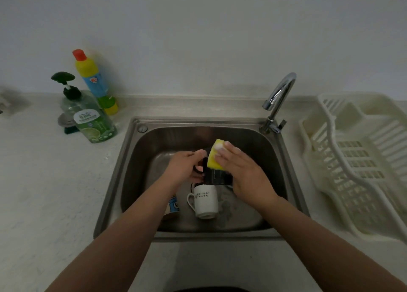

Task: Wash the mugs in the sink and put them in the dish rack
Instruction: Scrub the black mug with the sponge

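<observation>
Left hand [186, 167] grips a black mug [217, 177] over the sink [110, 190], right hand [244, 173] presses a sponge [215, 154] to it; two mugs [206, 200] wait unwashed, rack [343, 157] empty.

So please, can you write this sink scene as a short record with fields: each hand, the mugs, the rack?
left hand: holds the black mug by its handle, above the sink
right hand: presses the yellow sponge on the black mug
white mug: in the sink basin, below the hands
blue-printed mug: in the sink, partly hidden by the left forearm
dish rack: on the counter at right, no mugs seen in it
</observation>
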### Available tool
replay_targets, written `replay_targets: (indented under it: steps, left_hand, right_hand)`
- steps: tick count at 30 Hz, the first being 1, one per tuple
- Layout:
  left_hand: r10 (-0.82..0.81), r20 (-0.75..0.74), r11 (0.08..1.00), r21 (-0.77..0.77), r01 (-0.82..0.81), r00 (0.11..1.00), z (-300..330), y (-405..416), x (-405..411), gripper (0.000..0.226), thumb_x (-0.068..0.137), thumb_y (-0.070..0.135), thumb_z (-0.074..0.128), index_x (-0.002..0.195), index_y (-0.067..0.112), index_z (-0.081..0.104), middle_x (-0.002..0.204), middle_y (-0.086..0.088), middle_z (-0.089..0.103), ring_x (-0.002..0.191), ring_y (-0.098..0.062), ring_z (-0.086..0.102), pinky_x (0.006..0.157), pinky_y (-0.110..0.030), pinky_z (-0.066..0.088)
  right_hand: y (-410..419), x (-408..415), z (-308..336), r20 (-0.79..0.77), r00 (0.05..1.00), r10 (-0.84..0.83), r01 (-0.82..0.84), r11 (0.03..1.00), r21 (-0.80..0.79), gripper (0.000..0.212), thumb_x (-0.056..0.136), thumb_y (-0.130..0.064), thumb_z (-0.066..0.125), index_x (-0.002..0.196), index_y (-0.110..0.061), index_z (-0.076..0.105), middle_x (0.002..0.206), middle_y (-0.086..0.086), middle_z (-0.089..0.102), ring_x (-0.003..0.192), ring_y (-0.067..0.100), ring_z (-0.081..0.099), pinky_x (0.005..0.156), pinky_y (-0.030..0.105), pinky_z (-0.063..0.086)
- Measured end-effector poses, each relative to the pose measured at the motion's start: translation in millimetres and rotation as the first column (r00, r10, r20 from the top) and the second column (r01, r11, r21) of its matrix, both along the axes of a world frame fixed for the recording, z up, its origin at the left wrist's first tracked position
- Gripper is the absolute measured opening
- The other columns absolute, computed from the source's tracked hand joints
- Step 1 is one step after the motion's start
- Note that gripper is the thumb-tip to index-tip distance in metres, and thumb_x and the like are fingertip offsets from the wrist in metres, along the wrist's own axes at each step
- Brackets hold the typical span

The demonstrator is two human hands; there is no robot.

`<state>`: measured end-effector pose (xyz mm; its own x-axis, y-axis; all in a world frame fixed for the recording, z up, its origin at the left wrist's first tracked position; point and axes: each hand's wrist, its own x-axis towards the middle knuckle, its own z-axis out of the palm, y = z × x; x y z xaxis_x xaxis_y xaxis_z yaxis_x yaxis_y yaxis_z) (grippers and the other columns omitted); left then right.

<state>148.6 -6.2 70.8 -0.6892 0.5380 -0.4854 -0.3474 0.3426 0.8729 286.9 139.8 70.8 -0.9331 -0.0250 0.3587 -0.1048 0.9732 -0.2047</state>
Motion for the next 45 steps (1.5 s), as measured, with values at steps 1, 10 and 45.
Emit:
replay_targets:
  steps: [1,10,45]
  left_hand:
    - [0.013,0.023,1.000,0.015,-0.013,1.000,-2.1,-1.4,-0.8,0.028,0.096,0.032,0.061,0.102,0.007,0.069,0.092,-0.014,0.072,0.070,-0.023,0.073,0.058,-0.030,0.058]
    - [0.049,0.144,0.987,0.144,-0.070,0.988,-12.8,-11.4,-0.7,0.027,0.098,0.033,0.054,0.100,0.011,0.069,0.093,-0.011,0.068,0.081,-0.028,0.069,0.069,-0.040,0.059]
    - [-0.019,-0.059,1.000,0.001,0.020,0.998,6.3,-1.9,5.5,0.026,0.093,0.031,0.065,0.091,0.006,0.070,0.088,-0.017,0.072,0.075,-0.027,0.073,0.067,-0.038,0.062]
  right_hand:
    - [-5.0,2.2,-1.6,0.012,0.998,0.060,-0.060,0.998,0.024,0.049,0.082,-0.010,0.047,0.129,-0.012,0.060,0.140,0.007,0.053,0.137,0.025,0.040,0.117,0.043,0.028]
    - [-13.4,26.8,-12.5,0.020,0.999,0.032,-0.029,0.990,-0.136,0.061,0.083,-0.001,0.048,0.142,-0.018,0.043,0.152,0.001,0.037,0.145,0.015,0.022,0.118,0.035,0.020]
    - [-14.5,18.7,-8.8,0.007,0.993,0.119,-0.119,0.984,0.130,0.053,0.077,-0.004,0.049,0.129,-0.009,0.060,0.138,0.008,0.055,0.135,0.027,0.043,0.118,0.038,0.023]
